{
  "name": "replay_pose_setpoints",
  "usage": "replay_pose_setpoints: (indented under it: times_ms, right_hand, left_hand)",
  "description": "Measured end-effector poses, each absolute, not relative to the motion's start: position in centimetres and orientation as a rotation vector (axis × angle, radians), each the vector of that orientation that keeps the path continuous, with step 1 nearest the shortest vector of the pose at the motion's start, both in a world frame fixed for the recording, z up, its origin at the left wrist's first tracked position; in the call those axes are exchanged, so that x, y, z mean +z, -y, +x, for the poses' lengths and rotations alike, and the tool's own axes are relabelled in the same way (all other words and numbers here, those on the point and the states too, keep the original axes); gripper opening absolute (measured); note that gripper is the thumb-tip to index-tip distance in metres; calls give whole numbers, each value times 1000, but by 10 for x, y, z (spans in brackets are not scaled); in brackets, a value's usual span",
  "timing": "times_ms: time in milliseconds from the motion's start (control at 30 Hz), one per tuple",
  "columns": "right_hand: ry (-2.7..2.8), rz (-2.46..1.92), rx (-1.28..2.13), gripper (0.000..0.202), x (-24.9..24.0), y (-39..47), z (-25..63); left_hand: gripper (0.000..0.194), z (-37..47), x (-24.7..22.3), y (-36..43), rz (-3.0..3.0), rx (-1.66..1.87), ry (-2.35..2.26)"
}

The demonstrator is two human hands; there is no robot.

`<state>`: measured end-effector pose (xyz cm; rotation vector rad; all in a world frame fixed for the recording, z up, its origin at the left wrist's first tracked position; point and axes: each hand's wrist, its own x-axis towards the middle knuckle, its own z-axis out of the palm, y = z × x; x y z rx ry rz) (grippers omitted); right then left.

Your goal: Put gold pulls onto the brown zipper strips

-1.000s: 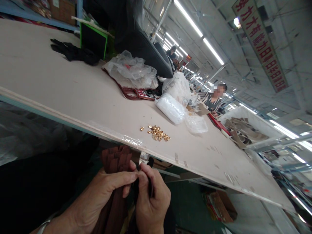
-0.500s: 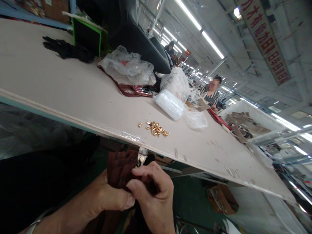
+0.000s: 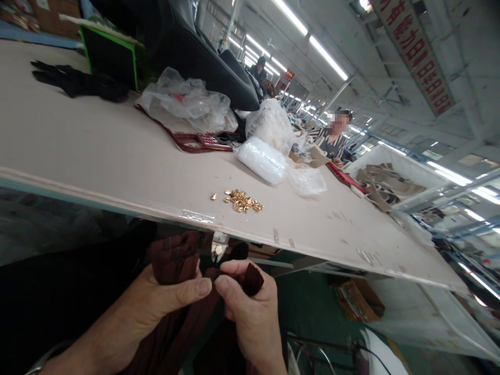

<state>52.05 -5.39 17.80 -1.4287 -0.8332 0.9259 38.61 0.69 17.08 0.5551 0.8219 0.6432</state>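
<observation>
While the left hand [image 3: 172, 294] clasped a bundle of brown strips [image 3: 175, 260] below the edge of the table [image 3: 97, 140], the right hand [image 3: 252, 307] pinched a single brown strip [image 3: 253, 279] beside it. Just beyond stood a small metal fixture [image 3: 219, 244]; farther out, gold-coloured pieces [image 3: 244, 201] lay heaped near a plastic-wrapped packet [image 3: 262, 161].

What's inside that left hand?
The left hand holds a bunch of brown strips. Their folded ends stick out above it, and more brown hangs below. The middle of the bunch is covered by the hand, so I can't see that part.
</observation>
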Motion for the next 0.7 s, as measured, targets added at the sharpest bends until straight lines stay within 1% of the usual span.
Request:
replay_pose_setpoints:
  times_ms: [67, 200, 300, 367, 433, 500, 600, 700]
  right_hand:
    - [840, -1462, 893, 15, 175, 55, 521]
    - [916, -1472, 848, 16, 173, 58, 519]
    - [1070, -1497, 760, 10, 172, 60, 518]
    - [1252, -1472, 610, 9, 171, 61, 519]
    - [1433, -1363, 441, 10, 169, 61, 518]
    - [1481, -1272, 350, 12, 168, 60, 516]
    - [1293, -1310, 379, 13, 165, 58, 512]
    - [1107, -1369, 526, 5, 164, 57, 509]
  left_hand:
    - [33, 387, 171, -7, 652, 711, -911]
    - [29, 389, 169, -9, 870, 758, -925]
    - [30, 388, 166, -10, 902, 764, -919]
    - [30, 388, 164, -11, 822, 719, -898]
    - [30, 387, 163, -10, 612, 642, -860]
    - [32, 386, 160, -8, 413, 567, -815]
    - [31, 386, 155, -4, 406, 537, -764]
    - [42, 387, 149, -2, 479, 563, -768]
